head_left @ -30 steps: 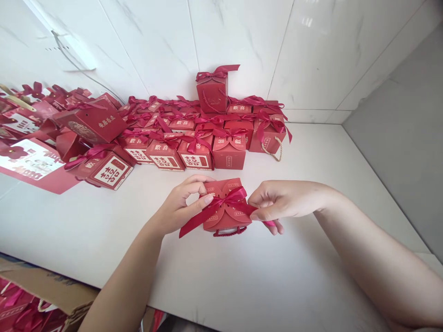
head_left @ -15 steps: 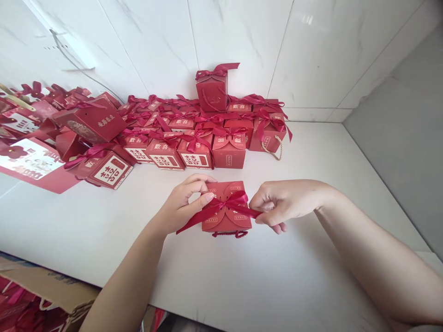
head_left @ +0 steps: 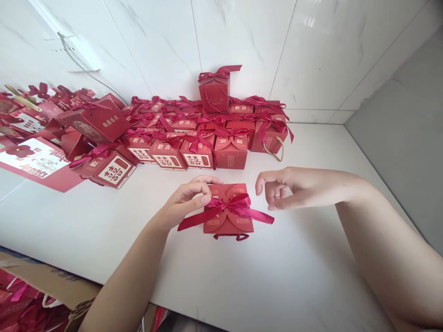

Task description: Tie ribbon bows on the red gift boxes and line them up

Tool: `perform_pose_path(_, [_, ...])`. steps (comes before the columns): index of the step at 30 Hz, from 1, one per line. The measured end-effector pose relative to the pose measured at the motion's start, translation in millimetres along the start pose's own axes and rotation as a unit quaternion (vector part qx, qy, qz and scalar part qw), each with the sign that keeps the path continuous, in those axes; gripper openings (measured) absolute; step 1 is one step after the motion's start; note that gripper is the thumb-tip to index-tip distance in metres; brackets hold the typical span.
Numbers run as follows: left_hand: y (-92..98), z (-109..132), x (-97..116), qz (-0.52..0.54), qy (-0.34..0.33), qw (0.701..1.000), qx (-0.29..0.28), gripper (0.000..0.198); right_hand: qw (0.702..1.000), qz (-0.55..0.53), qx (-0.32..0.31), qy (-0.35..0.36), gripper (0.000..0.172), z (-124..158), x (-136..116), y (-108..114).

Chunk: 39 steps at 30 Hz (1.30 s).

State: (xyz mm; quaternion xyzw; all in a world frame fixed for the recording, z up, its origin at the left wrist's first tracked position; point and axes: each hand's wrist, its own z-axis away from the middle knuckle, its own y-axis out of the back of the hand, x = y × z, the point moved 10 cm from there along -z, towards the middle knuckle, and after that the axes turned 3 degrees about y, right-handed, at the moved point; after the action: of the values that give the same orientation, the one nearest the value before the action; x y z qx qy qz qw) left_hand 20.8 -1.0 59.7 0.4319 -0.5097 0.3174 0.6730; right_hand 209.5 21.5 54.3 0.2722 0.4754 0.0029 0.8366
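Red card forms the closed box (head_left: 228, 227) standing on the near middle of the white table (head_left: 277, 276), its flaps meeting under a glossy ribbon bow (head_left: 239, 206) whose tails reach out left and right; a dark red cord handle (head_left: 242, 237) shows at its near side. The left hand (head_left: 188, 199) is clamped on the box's far left part, thumb beside the knot; whether it also pinches the ribbon I cannot tell. Apart from it, the right hand (head_left: 294, 186) hovers just right of the box, fingers curled loosely, holding nothing. Farther off, ribboned boxes (head_left: 231, 154) stand in rows, with one box (head_left: 214, 94) raised above the others near the tiled wall (head_left: 238, 37). At far left lie red bags (head_left: 38, 159); at near left, a cardboard carton (head_left: 51, 282) holds more red packages (head_left: 20, 302).
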Motion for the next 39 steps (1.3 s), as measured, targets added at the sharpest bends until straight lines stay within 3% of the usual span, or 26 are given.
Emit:
perform_pose_path(4, [-0.5,-1.4,-2.3,0.02,0.007,1.0,0.0,0.027,0.982,-0.08,0.105,0.133,0.026,0.0,-33.5,16.0])
perform_pose_path(7, [-1.3,-2.0,-4.4,0.042,0.015,0.999,0.003,0.029,0.971,-0.112,0.102,0.184,0.024,-9.8,-43.9,6.7])
perform_pose_path(14, [0.6,-3.0,7.7,-0.058,-0.036,0.996,0.056,0.032,0.976,-0.128,0.065,0.162,0.03,-32.6,-33.8,-15.1])
perform_pose_path(21, [-1.7,5.0,29.4,-0.214,-0.125,0.958,0.148,0.033,0.977,-0.106,0.091,0.164,0.037,-32.7,-37.9,-13.4])
perform_pose_path(28, [-9.8,9.8,43.8,-0.296,-0.205,0.925,0.117,0.03,0.981,-0.081,0.085,0.154,0.036,-30.0,-40.7,-15.7])
perform_pose_path(39, [-6.9,9.0,43.5,-0.287,-0.2,0.932,0.089,0.032,0.982,-0.057,0.084,0.162,0.035,-29.0,-44.6,-16.8])
